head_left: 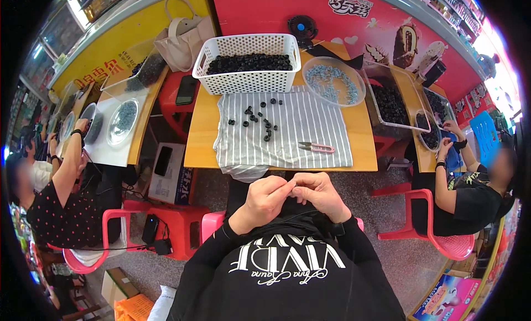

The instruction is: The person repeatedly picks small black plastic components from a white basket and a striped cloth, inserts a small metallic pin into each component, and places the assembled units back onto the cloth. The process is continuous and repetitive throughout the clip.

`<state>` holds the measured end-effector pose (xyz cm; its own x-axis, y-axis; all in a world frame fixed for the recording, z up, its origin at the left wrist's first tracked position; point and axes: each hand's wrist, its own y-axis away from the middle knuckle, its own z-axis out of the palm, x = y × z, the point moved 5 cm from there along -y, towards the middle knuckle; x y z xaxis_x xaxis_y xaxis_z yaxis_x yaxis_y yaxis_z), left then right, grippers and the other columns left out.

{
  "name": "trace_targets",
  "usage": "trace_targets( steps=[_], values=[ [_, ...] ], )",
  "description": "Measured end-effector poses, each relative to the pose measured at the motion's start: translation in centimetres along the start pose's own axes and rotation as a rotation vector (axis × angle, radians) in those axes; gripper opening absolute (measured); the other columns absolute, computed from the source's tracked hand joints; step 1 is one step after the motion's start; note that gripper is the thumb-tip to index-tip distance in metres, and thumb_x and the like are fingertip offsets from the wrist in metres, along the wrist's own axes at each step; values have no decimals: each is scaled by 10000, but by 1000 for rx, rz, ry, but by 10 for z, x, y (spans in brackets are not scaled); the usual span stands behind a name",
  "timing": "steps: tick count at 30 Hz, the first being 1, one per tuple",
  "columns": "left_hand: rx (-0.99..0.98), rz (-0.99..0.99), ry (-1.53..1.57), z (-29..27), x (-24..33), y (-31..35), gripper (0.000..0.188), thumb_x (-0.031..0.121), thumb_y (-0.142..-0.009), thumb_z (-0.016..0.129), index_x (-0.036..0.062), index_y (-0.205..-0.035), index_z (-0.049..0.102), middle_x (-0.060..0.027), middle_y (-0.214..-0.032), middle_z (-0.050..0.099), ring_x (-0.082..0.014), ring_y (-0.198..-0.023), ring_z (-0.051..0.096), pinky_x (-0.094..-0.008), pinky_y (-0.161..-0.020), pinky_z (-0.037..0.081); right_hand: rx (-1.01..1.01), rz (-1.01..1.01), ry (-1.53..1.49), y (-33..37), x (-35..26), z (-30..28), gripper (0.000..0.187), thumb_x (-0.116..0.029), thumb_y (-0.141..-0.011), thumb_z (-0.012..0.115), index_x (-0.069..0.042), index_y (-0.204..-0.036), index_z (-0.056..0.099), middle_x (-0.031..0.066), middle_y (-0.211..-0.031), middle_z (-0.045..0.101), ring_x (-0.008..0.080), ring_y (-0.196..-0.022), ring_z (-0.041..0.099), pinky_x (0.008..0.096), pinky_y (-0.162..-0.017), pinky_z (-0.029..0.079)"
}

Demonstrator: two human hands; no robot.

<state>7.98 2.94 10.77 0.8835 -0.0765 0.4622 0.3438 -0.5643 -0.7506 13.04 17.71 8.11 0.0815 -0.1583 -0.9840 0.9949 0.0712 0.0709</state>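
Observation:
My left hand (263, 200) and my right hand (322, 195) meet in front of my body, just off the near edge of the table. Both are closed, with thumbs and fingertips pinched together. Whatever sits between the fingertips is too small or too covered to make out. Beyond them, a grey-and-white striped cloth (332, 119) lies on the wooden table (202, 149). Several small round black parts (267, 137) are scattered on the cloth. To their right rests a pair of thread snips (319, 148) with pink handles, blades toward the left.
A white perforated basket (249, 82) of black parts stands at the table's back. Beside it is a round clear tray (337, 102) with small blue-grey pieces. A black fan (302, 29) stands behind. People sit at side tables on pink chairs (423, 195). A phone (187, 90) lies left.

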Motion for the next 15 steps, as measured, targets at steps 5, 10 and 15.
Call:
trace_targets(
  steps=[5,10,15],
  values=[
    [31,-8,3,-2,0,-2,325,-53,-720,744,-33,-1040,695,-116,-840,640,-260,-674,639,-333,-556,500,28,-123,102,-2,-7,3,94,-57,-940,659,-7,-994,717,-14,-843,649,38,-681,572,186,-581,447],
    [-7,-86,119,-4,-1,-9,364,-55,-725,778,-16,-1078,696,-115,-857,648,-239,-688,648,-308,-578,517,32,-95,252,3,-13,-10,124,-20,-907,677,13,-1025,693,1,-859,629,48,-715,576,210,-603,462],
    [-108,-200,679,-53,21,-36,344,-14,-765,784,-19,-1101,705,-118,-811,670,-221,-682,652,-308,-580,511,399,-74,348,11,-43,-74,246,59,-849,655,8,-1085,701,-5,-833,662,44,-679,577,218,-595,468]
  ],
)
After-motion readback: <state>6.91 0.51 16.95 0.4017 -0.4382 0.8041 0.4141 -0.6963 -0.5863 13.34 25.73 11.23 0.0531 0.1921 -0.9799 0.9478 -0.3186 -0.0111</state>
